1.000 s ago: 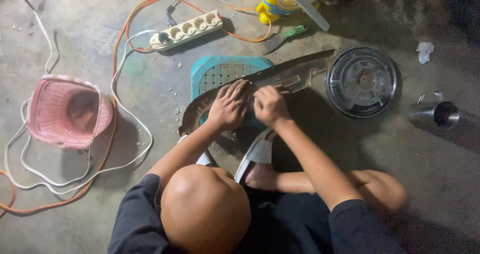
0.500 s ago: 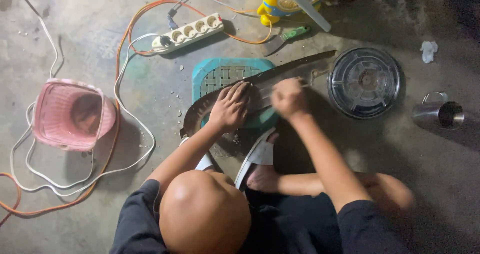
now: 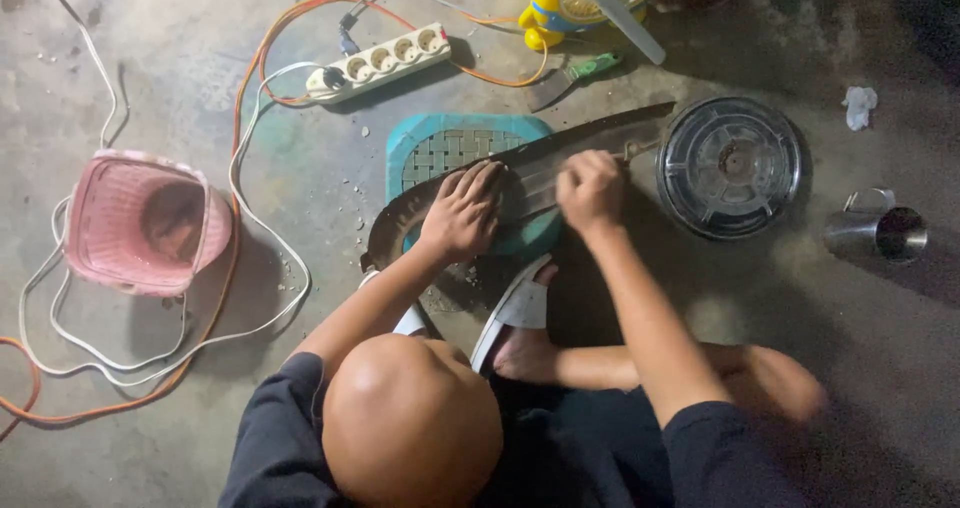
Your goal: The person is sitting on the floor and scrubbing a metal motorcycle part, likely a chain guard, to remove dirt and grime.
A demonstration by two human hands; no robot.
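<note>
A long, dark, curved metal blade (image 3: 600, 136) lies across a teal plastic stool (image 3: 440, 148) on the concrete floor. My left hand (image 3: 462, 213) presses flat on the blade's wider left part, fingers together. My right hand (image 3: 592, 190) is curled into a fist on the blade further right, near a small metal piece (image 3: 636, 149). Whatever is inside the fist is hidden. My head, arms and folded legs fill the bottom of the view.
A pink basket (image 3: 140, 223) lies on its side at left among white and orange cables (image 3: 250, 158). A power strip (image 3: 380, 60) sits behind the stool. A round metal lid (image 3: 730, 168), a steel cup (image 3: 880, 233), a green-handled knife (image 3: 572, 76) and white sandals (image 3: 515, 308) are close by.
My right hand has slid to the right along the blade, away from my left hand. The left hand and the blade have stayed where they were.
</note>
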